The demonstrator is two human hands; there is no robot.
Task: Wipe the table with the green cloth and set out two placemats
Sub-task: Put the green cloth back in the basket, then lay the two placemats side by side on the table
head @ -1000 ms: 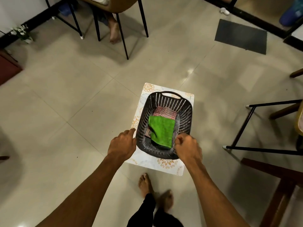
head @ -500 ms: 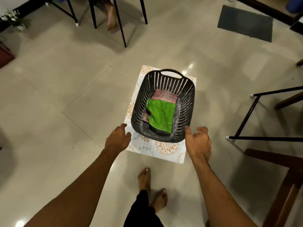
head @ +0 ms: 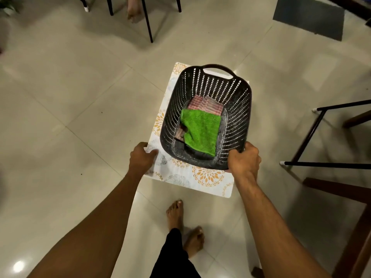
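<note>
A black slotted basket [head: 248, 101] stands on a white panel with an orange floral pattern [head: 208, 177]. Whether that panel is a placemat or a low tabletop cannot be told. Inside the basket a green cloth [head: 200, 129] lies over a folded red checked cloth [head: 206, 104]. My left hand [head: 141, 159] grips the panel's near left corner, thumb on top. My right hand [head: 244, 161] curls round the basket's near right rim.
Tiled floor lies all around. Black chair legs [head: 147, 23] and another person's foot [head: 131, 11] are at the top, a dark doormat [head: 309, 17] at top right. A black metal frame [head: 313, 133] and wooden furniture [head: 351, 217] are on the right. My bare feet [head: 176, 213] are below.
Both hands held the basket's near rim, then came off it. Now the left hand holds the panel's corner and the right hand holds the basket rim.
</note>
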